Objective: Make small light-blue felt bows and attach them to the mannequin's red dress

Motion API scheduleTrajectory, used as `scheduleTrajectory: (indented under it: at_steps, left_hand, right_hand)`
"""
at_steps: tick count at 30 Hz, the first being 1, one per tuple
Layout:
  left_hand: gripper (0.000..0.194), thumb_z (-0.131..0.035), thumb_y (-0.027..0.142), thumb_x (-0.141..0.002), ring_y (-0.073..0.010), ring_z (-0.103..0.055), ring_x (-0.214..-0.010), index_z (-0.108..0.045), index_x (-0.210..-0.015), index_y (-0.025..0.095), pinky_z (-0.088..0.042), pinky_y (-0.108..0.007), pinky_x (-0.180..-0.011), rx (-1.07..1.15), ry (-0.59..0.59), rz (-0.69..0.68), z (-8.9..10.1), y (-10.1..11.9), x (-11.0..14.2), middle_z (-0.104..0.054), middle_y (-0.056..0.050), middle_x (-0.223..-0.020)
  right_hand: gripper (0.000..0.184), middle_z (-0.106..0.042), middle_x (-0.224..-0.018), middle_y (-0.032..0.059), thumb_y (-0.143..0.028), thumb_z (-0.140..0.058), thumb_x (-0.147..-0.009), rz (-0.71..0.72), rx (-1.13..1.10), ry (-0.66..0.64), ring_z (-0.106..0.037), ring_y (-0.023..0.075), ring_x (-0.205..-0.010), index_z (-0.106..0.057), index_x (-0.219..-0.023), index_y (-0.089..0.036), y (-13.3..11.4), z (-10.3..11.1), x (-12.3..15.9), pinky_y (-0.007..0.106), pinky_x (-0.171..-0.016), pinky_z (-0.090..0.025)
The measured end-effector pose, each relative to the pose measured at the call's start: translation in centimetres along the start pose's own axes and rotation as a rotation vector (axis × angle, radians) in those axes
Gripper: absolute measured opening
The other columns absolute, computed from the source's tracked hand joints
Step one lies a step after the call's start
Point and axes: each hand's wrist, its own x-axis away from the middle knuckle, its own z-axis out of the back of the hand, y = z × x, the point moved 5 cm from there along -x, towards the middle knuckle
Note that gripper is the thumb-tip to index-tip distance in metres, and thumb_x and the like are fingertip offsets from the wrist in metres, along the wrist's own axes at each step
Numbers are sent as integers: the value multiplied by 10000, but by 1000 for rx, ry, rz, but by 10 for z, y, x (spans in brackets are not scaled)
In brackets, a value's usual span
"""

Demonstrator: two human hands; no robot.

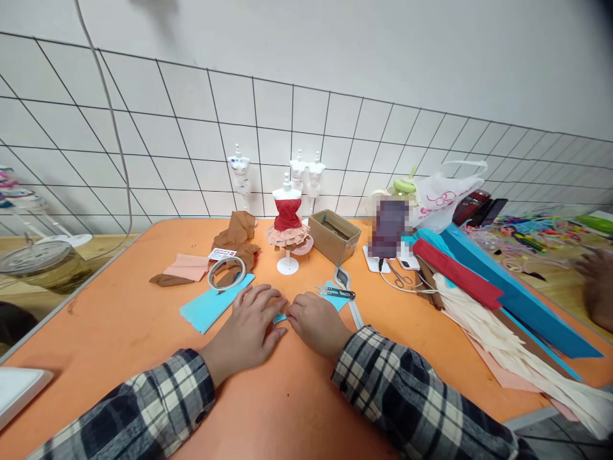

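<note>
A small light-blue strip [280, 317], which looks like crepe paper, lies between my hands on the orange table. My left hand [251, 326] rests low with fingers curved over the strip's left end and the thumb below it. My right hand [318, 322] is closed in a pinch at its right end; the fingertips hide part of it. Left of my hands lies a larger light-blue piece [215, 305] with a roll of tape [227, 273] on its edge. Black thread snips [338, 292] lie on another blue piece [342, 301] beyond my right hand.
A small dress form [287, 214] in a red top and pink ruffled skirt stands ahead, near a cardboard box [334, 236]. Brown material [237, 236] lies left. A phone [390, 227], scissors [400, 278] and coloured sheets [460, 271] are right. Another person's hand [598, 281] shows far right.
</note>
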Motion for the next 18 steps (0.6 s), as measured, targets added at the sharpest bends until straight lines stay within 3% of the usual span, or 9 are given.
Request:
scheduleTrajectory:
  at_steps: [4,9,18]
  left_hand:
    - [209,-540,336,-900,-328,-445,-1250,-678,-1041,266,-173,-604,-1077,-64,28,16,3,3,0,-617,-69,-1232]
    - [166,-541,307,-911,-308,-507,-1163,-688,-864,245,-196,-611,-1043,-111,11,59,2,2,-1,-640,-64,-1183]
    - [172,-550,255,-902,-279,-520,-1085,-690,-803,232,-299,-534,-977,-45,4,21,0,3,-1,-659,-57,-1100]
  right_hand:
    - [212,-611,-853,51,-251,-455,-974,57,64,13,-518,188,-819,-645,-931,-166,-5,3,1,310,-713,-375]
    - [231,-605,-826,46,-241,-456,-972,60,85,-14,-516,180,-787,-631,-840,-168,-7,3,1,314,-686,-360]
    - [240,-617,-807,46,-245,-459,-969,76,60,0,-527,185,-789,-634,-820,-175,-12,2,2,306,-670,-370]
